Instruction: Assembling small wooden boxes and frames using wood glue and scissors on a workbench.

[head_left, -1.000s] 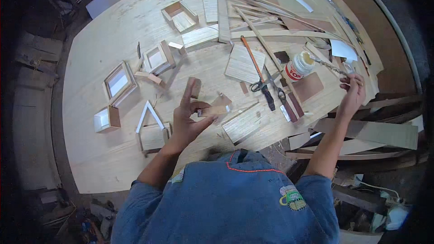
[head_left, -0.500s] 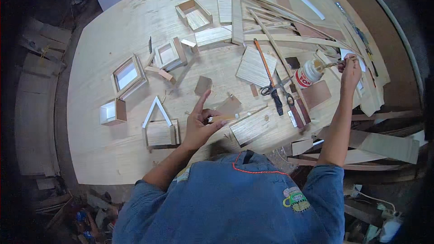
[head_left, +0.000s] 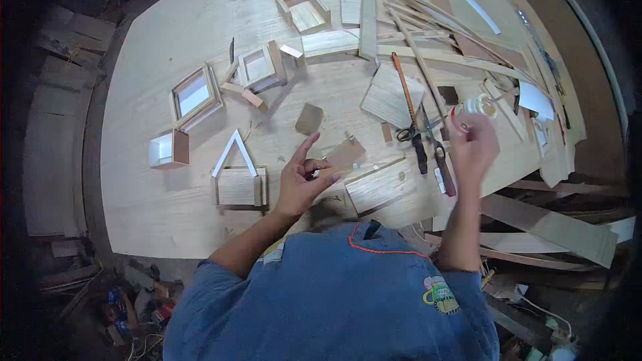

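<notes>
My left hand is over the near middle of the table, index finger raised. Its thumb and other fingers pinch a small, pale strip of wood, mostly hidden by the hand. My right hand is smeared by motion, in front of a white jar with a red label. Whether those fingers hold anything cannot be made out. A thin wooden board and a small brown rectangular piece lie beside my left hand. Scissors and an orange saw blade with a black handle lie left of my right hand.
Small wooden frames and boxes stand left and far, among them an open box, a framed box and a house shape with a white peaked roof. Long wood strips pile up far right. Offcuts jut out beyond the right table edge.
My right hand has come left and nearer from beside the jar, where it held a thin stick over the opening. My left hand keeps its pinch, nearly in place. The view has shifted slightly.
</notes>
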